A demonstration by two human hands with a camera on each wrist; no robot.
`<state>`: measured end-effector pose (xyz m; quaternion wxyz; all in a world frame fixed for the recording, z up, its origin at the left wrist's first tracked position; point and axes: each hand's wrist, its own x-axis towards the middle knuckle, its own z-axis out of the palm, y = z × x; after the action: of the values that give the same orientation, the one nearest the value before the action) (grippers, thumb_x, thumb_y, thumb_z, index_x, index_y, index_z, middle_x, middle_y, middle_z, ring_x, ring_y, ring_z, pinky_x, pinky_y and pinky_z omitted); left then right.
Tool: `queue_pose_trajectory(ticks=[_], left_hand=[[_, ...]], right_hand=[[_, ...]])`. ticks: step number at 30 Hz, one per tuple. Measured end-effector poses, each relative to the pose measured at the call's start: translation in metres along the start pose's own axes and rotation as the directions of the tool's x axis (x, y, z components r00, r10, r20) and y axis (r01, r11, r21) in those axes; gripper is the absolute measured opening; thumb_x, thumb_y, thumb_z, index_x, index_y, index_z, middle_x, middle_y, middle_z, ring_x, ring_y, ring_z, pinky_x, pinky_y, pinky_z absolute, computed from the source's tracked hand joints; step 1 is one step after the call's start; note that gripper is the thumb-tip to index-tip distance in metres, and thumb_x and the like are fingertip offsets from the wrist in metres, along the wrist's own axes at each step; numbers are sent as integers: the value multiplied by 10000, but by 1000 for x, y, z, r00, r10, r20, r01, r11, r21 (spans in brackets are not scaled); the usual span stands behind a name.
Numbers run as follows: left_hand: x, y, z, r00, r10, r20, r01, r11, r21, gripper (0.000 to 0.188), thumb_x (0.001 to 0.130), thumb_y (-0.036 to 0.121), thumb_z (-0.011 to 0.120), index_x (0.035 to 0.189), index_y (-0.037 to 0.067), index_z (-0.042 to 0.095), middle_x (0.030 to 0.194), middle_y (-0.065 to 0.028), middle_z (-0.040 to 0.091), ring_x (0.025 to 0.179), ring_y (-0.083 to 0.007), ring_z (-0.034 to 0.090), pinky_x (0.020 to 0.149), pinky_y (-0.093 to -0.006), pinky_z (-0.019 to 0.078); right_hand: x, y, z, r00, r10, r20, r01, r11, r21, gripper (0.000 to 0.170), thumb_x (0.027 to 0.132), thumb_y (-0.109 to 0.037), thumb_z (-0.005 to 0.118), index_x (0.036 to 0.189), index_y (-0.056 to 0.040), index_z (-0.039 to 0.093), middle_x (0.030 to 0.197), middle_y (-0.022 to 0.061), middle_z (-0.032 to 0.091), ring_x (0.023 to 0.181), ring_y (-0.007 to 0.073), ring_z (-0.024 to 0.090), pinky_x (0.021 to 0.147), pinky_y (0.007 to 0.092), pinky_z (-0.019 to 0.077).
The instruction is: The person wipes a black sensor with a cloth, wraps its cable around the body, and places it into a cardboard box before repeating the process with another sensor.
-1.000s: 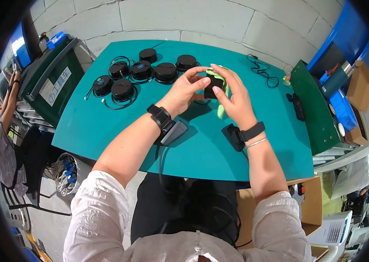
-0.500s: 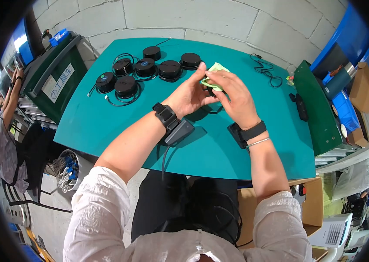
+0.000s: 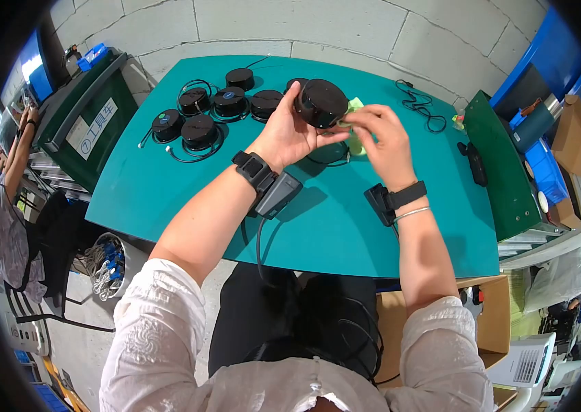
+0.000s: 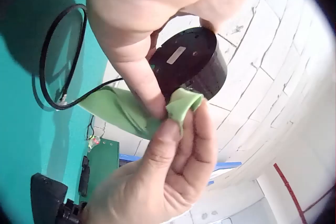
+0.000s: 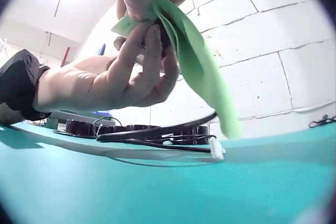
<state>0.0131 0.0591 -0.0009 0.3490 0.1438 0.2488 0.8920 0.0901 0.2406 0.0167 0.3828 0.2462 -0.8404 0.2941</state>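
Observation:
My left hand (image 3: 283, 141) holds a glossy black cylindrical housing (image 3: 325, 101) above the table, its round top tilted toward the head camera. On its flat underside, in the left wrist view, a small pale label (image 4: 176, 55) shows. A thin black cable (image 4: 43, 66) loops down from the housing and ends in a white connector (image 5: 216, 149). Beside the housing, my right hand (image 3: 388, 144) pinches a light green cloth (image 4: 118, 108) between thumb and fingers, close to the housing's edge. The rest of the cloth hangs below the fingers.
Several similar black housings (image 3: 199, 130) with coiled cables stand at the back left of the green table (image 3: 180, 199). A loose black cable (image 3: 411, 103) lies at the back right. Green cabinets flank both sides; a cardboard box (image 3: 490, 323) sits below the right front edge.
The housing has been turned in the left hand, so its round top now faces the camera. The right hand has shifted right with the cloth, off the front of the housing to its side.

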Motion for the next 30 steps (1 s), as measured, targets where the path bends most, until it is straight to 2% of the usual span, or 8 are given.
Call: queue_pose_trajectory(ticks=[3, 5, 9, 13, 17, 22, 27, 30], left_hand=[[3, 0, -6, 998, -41, 52, 38, 998, 47, 610, 1015, 522, 293, 1271, 3, 488, 1167, -215, 601, 962, -374, 644, 822, -486, 577], [5, -3, -14, 990, -105, 96, 97, 992, 80, 589, 1016, 502, 299, 1249, 6, 515, 1111, -200, 633, 867, -373, 662, 679, -447, 615], [-5, -10, 11, 995, -93, -31, 98, 950, 296, 551, 1017, 487, 306, 1194, 22, 543, 1033, -180, 651, 807, -351, 664, 622, -432, 606], [-6, -11, 10, 995, -4, -104, 39, 941, 336, 499, 1014, 457, 325, 1169, 43, 555, 1008, -151, 654, 798, -320, 660, 580, -428, 568], [-2, -14, -1, 985, 96, -141, -47, 948, 316, 488, 1013, 436, 307, 1140, 39, 561, 988, -137, 651, 785, -307, 645, 578, -427, 539], [-1, -20, 4, 948, 250, -197, -161, 910, 383, 463, 1026, 430, 315, 1124, 62, 579, 964, -117, 657, 815, -248, 641, 657, -390, 527], [4, -19, -2, 847, 532, -10, -390, 634, 668, 438, 1004, 377, 481, 1247, 12, 482, 1131, -103, 574, 1047, -178, 556, 848, -325, 473], [3, -11, -2, 849, 518, 107, -415, 528, 741, 576, 916, 295, 658, 1347, 22, 390, 1218, -104, 498, 1145, -185, 487, 943, -339, 445]], right_hand=[[-2, 12, 3, 981, 178, -76, -177, 984, 20, 209, 852, -24, 653, 1047, -84, 703, 955, 90, 686, 903, 194, 653, 750, 265, 534], [-4, 21, 8, 837, 526, -150, -406, 781, 474, 191, 901, -38, 626, 1085, -27, 676, 1007, 88, 702, 944, 141, 647, 765, 266, 532], [-1, 10, 15, 806, 591, 8, -318, 423, 849, 262, 955, -75, 578, 1195, 28, 597, 1210, 137, 642, 1086, 163, 606, 910, 277, 488], [2, -16, 16, 893, 397, 210, -380, 419, 825, 445, 982, -96, 531, 1395, 24, 415, 1422, 165, 470, 1294, 205, 462, 1066, 308, 373], [-1, -14, 19, 851, 424, 309, -478, 386, 789, 520, 964, -31, 523, 1443, 39, 331, 1468, 185, 409, 1346, 217, 410, 1092, 311, 343], [-6, -5, 25, 794, 547, 264, -528, 407, 746, 453, 922, 58, 515, 1363, 80, 413, 1370, 185, 511, 1208, 213, 548, 957, 292, 478], [-14, 8, 30, 617, 607, 500, -645, 27, 764, 410, 892, 74, 544, 1296, 86, 479, 1114, 163, 637, 908, 185, 663, 799, 282, 543], [-11, 13, 24, 613, 631, 475, -646, 54, 761, 394, 884, 45, 546, 1273, 88, 503, 1061, 156, 647, 883, 178, 654, 792, 274, 533]])
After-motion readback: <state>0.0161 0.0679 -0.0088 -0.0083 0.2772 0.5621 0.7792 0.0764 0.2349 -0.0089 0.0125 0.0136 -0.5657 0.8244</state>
